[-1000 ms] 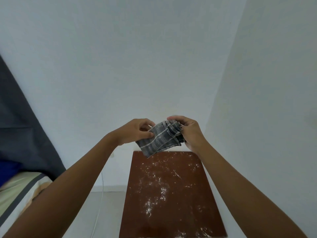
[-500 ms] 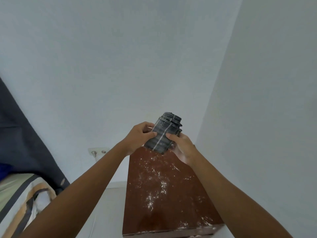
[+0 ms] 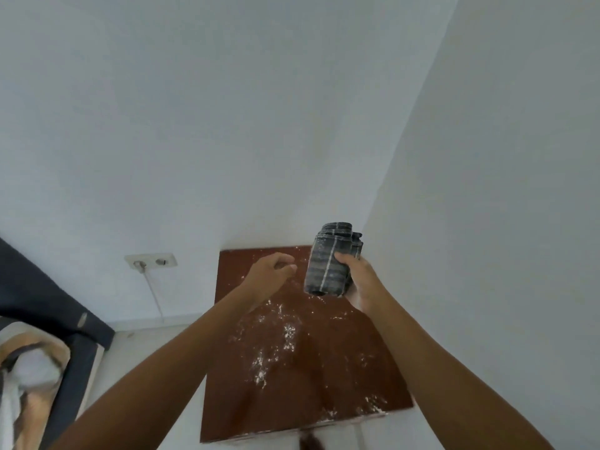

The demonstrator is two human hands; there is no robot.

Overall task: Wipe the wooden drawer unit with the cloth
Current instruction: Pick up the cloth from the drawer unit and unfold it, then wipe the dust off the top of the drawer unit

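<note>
The wooden drawer unit (image 3: 328, 378) stands in the room's corner, its reddish-brown top speckled with white powder. My right hand (image 3: 360, 280) grips a folded dark grey cloth (image 3: 331, 261) with pale stripes, held upright above the far right part of the top. My left hand (image 3: 271, 277) hovers just left of the cloth, apart from it, fingers loosely curled and holding nothing. Both forearms reach in from the bottom of the view.
White walls meet in a corner right behind the unit. A wall socket (image 3: 152, 262) with a plugged cable sits to the left. A bed with dark frame (image 3: 68, 319) and patterned bedding (image 3: 29, 368) fills the lower left. Pale floor lies between bed and unit.
My left hand has let go of the cloth and drawn left. The right hand alone now holds the folded cloth. The view has tilted down, showing more of the unit's top.
</note>
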